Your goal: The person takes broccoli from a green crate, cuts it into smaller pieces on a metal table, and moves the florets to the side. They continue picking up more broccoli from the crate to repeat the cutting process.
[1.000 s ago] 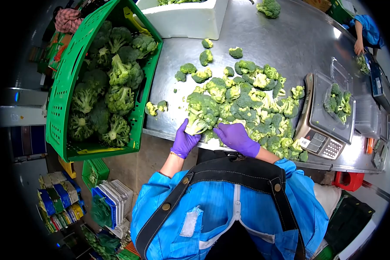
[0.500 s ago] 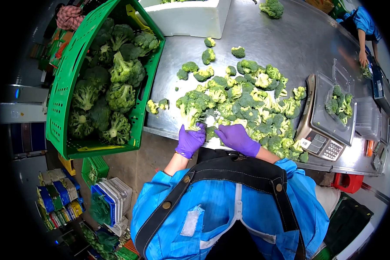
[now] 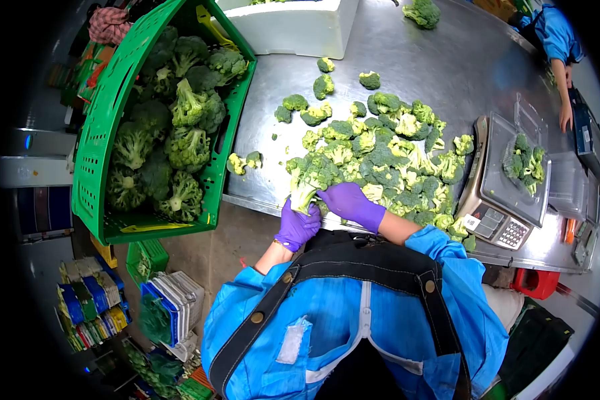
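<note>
My left hand (image 3: pixel 297 227), in a purple glove, is closed around the pale stem of a broccoli head (image 3: pixel 312 175) at the table's front edge. The crown points away from me. Against the right side of that stem is my right hand (image 3: pixel 355 205), gloved in purple too, with its fingers curled. Whatever its fingers hold, if anything, is hidden. Just beyond and to the right of both hands lies a heap of cut broccoli florets (image 3: pixel 387 157) on the steel table (image 3: pixel 273 80).
A tilted green crate (image 3: pixel 103 127) of broccoli heads stands left, a white foam box (image 3: pixel 293 30) behind it. A scale (image 3: pixel 503 213) on the right bears an open clear box (image 3: pixel 523 160) of florets, beside stacked clear boxes (image 3: pixel 570 183). Another person's arm (image 3: pixel 563 93) reaches in at far right.
My right hand has moved left and up against the stem. The broccoli head has turned and shifted slightly right in my left hand. The other person's hand has moved off a broccoli piece.
</note>
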A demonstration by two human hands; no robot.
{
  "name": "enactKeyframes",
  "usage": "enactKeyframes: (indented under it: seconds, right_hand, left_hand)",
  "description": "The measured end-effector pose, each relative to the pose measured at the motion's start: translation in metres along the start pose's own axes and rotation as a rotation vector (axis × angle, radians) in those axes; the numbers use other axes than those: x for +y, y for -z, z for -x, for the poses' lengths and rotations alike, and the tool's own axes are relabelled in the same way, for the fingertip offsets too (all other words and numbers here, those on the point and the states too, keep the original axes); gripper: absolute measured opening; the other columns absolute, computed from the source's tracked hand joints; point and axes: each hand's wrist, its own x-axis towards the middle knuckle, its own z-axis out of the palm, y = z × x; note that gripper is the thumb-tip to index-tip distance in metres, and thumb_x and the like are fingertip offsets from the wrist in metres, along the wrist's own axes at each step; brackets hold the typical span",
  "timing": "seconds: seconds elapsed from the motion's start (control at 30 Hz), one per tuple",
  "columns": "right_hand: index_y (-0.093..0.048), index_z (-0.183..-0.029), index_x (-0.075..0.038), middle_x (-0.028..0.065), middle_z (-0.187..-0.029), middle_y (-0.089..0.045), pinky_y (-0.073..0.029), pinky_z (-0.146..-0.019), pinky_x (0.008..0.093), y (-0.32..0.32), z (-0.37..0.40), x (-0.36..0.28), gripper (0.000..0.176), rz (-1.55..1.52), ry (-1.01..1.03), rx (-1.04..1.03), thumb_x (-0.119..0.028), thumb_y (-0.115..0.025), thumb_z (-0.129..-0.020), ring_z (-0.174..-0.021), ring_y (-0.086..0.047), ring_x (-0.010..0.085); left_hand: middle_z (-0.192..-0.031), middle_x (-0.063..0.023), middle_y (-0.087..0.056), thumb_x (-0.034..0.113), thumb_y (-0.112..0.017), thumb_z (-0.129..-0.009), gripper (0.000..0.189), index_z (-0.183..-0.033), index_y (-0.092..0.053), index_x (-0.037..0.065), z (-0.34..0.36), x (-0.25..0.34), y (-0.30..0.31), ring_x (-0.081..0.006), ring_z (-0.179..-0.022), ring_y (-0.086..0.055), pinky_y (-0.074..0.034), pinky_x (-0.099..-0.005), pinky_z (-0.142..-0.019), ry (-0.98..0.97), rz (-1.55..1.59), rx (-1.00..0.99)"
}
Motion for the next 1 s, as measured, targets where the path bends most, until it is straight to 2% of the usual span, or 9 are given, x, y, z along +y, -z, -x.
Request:
enactKeyframes:
  seconds: [0.1,0.17,0.23,0.3,0.37,0.43,0.5,0.73,1.0]
  right_hand:
    - [-0.059,-0.069,-0.004,0.0166,-0.063,-0.058,-0.044,-0.053,0.0436,-0.007,0.007,0.007,0.038,-0.167,0.103,0.225,-0.032,-0.045,-0.089,-0.057,-0.056,0.0352]
    - [-0.06,-0.073,-0.002,0.0147,-0.061,-0.059,-0.044,-0.052,0.039,-0.01,0.012,0.012,0.037,-0.202,0.09,0.252,-0.031,-0.045,-0.09,-0.054,-0.058,0.0305]
    - [-0.057,-0.075,-0.003,0.0154,-0.063,-0.059,-0.045,-0.053,0.0407,-0.003,0.017,0.011,0.034,-0.616,-0.051,0.401,-0.031,-0.045,-0.091,-0.059,-0.059,0.0344]
    - [-0.055,-0.077,-0.002,0.0144,-0.063,-0.06,-0.045,-0.053,0.0387,0.003,0.024,0.014,0.03,-0.639,-0.059,0.441,-0.028,-0.046,-0.091,-0.06,-0.06,0.0331]
    - [-0.059,-0.079,-0.001,0.0096,-0.06,-0.059,-0.045,-0.053,0.031,0.0,0.029,0.018,0.035,-0.524,-0.07,0.468,-0.028,-0.043,-0.093,-0.054,-0.06,0.0211]
    - [-0.059,-0.077,-0.003,0.011,-0.06,-0.059,-0.045,-0.051,0.0337,0.005,0.03,0.013,0.032,-0.49,-0.004,0.533,-0.028,-0.045,-0.091,-0.053,-0.059,0.0252]
    - [-0.057,-0.075,-0.006,0.0122,-0.06,-0.057,-0.044,-0.049,0.0379,0.017,0.029,0.011,0.028,-0.182,0.111,0.313,-0.029,-0.048,-0.089,-0.053,-0.057,0.0301]
    - [-0.056,-0.076,-0.009,0.0119,-0.056,-0.056,-0.044,-0.049,0.0417,0.019,0.026,0.008,0.033,-0.028,0.056,0.247,-0.038,-0.045,-0.089,-0.052,-0.056,0.0318]
    - [-0.059,-0.074,-0.007,0.0126,-0.057,-0.056,-0.044,-0.049,0.0425,0.009,0.025,0.014,0.033,0.06,0.02,0.285,-0.035,-0.048,-0.087,-0.051,-0.056,0.0325]
  left_hand:
    - [-0.066,-0.0067,-0.049,0.053,-0.033,-0.086,0.051,-0.089,-0.051,0.006,0.001,0.003,-0.011,-0.0151,-0.043,-0.038,-0.03,-0.0251,-0.037,-0.012,-0.014,-0.047]
    - [-0.066,-0.0059,-0.048,0.052,-0.034,-0.086,0.049,-0.088,-0.051,0.006,0.001,0.001,-0.009,-0.0151,-0.044,-0.038,-0.03,-0.0251,-0.037,-0.03,0.039,-0.05]
    - [-0.067,-0.0052,-0.046,0.051,-0.035,-0.085,0.047,-0.086,-0.05,0.006,-0.002,0.001,-0.005,-0.0146,-0.047,-0.037,-0.03,-0.0253,-0.038,-0.16,0.046,-0.095]
    - [-0.067,-0.0044,-0.042,0.05,-0.036,-0.084,0.046,-0.084,-0.048,0.006,0.0,0.007,-0.003,-0.0139,-0.049,-0.035,-0.03,-0.025,-0.041,-0.168,0.114,-0.124]
    - [-0.066,-0.0041,-0.04,0.047,-0.038,-0.084,0.043,-0.082,-0.047,0.005,0.008,0.011,-0.005,-0.0134,-0.05,-0.034,-0.028,-0.0247,-0.042,-0.133,0.265,-0.201]
    - [-0.066,-0.0034,-0.038,0.044,-0.039,-0.084,0.039,-0.08,-0.045,0.006,0.014,0.012,-0.013,-0.013,-0.049,-0.033,-0.027,-0.0243,-0.043,-0.106,0.303,-0.243]
    - [-0.064,-0.0028,-0.037,0.043,-0.039,-0.085,0.037,-0.078,-0.043,0.007,0.016,0.012,-0.016,-0.0129,-0.048,-0.032,-0.027,-0.0247,-0.042,-0.007,0.366,-0.35]
    - [-0.062,-0.002,-0.035,0.046,-0.036,-0.086,0.039,-0.077,-0.042,0.009,0.018,0.007,-0.018,-0.0131,-0.045,-0.032,-0.026,-0.0255,-0.041,0.025,0.128,-0.285]
    - [-0.058,-0.0002,-0.035,0.045,-0.039,-0.086,0.036,-0.076,-0.041,0.01,0.025,-0.006,-0.021,-0.0119,-0.044,-0.032,-0.026,-0.0249,-0.042,0.146,0.192,-0.322]
